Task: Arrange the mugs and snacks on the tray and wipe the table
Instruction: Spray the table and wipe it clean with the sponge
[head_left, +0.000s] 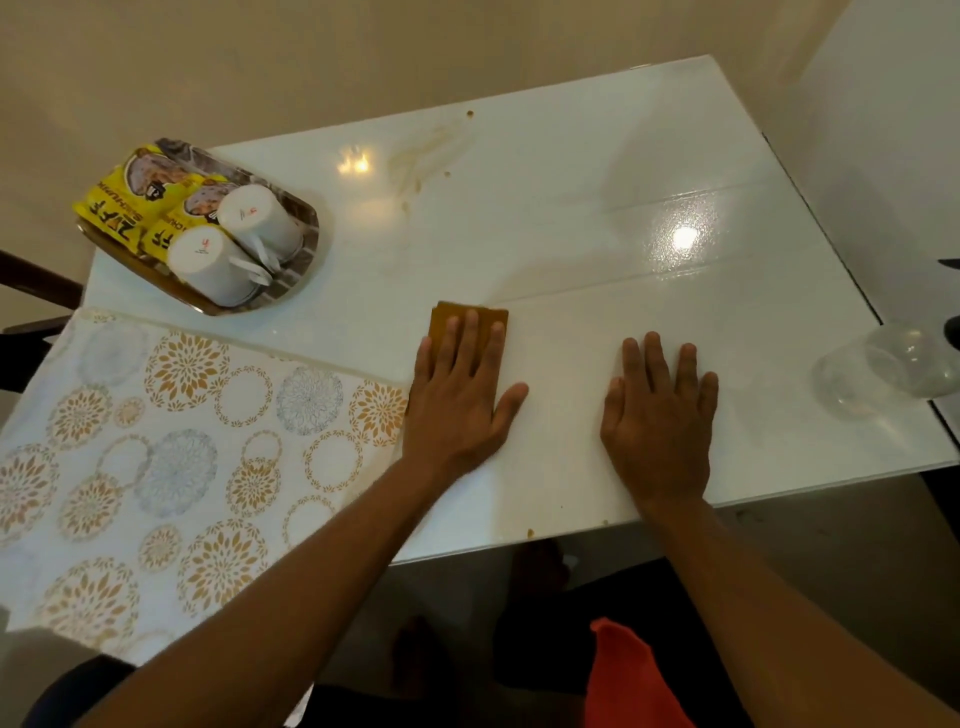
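Note:
A metal tray (306, 239) sits at the table's far left corner. On it two white mugs (257, 218) (208, 265) stand upside down beside two yellow snack packets (130, 195) (174, 228). My left hand (460, 395) presses flat on a folded mustard-yellow cloth (447, 317) near the middle of the white glossy table (597, 249). My right hand (660, 421) rests flat on the bare table to the right, fingers straight. A brownish smear (421, 161) and a few crumbs mark the far part of the table.
A patterned tablecloth (171, 447) with gold and grey circles covers the near left of the table. A clear glass object (883, 369) sits at the right edge. Small crumbs (530, 532) lie by the front edge. A dark chair (31, 291) stands on the left.

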